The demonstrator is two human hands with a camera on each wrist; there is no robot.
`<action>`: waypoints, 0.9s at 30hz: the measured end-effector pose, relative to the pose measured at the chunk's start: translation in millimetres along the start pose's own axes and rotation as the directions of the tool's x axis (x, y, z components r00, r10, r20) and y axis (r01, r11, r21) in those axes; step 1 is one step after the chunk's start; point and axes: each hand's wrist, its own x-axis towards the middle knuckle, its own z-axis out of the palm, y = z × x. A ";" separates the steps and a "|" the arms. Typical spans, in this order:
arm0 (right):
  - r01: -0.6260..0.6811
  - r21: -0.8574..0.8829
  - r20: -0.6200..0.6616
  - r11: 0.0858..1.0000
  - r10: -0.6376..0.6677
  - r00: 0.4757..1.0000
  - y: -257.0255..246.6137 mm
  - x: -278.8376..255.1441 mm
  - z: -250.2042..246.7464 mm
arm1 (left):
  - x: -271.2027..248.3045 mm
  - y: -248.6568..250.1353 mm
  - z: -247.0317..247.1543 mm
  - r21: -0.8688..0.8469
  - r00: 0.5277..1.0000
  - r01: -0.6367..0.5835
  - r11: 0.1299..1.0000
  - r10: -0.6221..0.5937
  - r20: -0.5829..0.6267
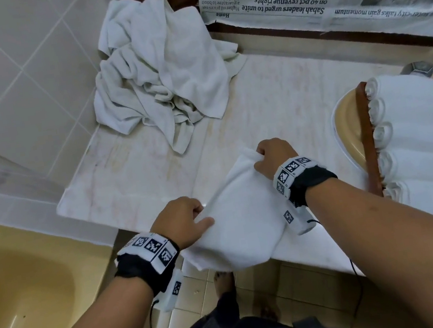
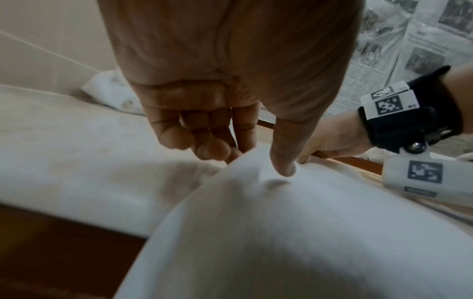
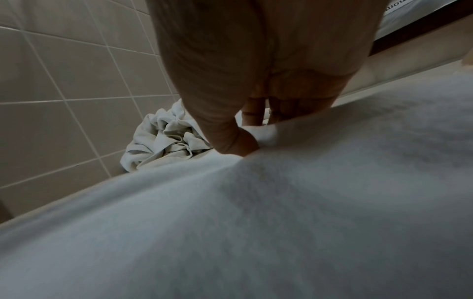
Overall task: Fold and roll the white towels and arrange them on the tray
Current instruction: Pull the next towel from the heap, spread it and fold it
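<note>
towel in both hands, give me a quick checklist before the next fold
1. Left hand holds one towel corner: ok, thumb and fingers pinch it.
2. Right hand holds the far corner: ok.
3. Towel lying flat on the counter: not ok, its near end hangs over the edge.
4. Counter space ahead: ok, the crumpled pile sits further back.
5. Room left on the tray: cannot tell, the rolled towels run out of view.

White towel [image 1: 241, 216] draped over counter edge, rolled towels [image 1: 418, 133] on tray [image 1: 368, 138]
</note>
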 end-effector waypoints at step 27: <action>-0.012 -0.179 0.164 0.984 0.042 0.985 63.7 -29.4 -29.0 | 130.6 104.4 -12.4 0.206 0.993 -0.061 0.977 0.039 0.110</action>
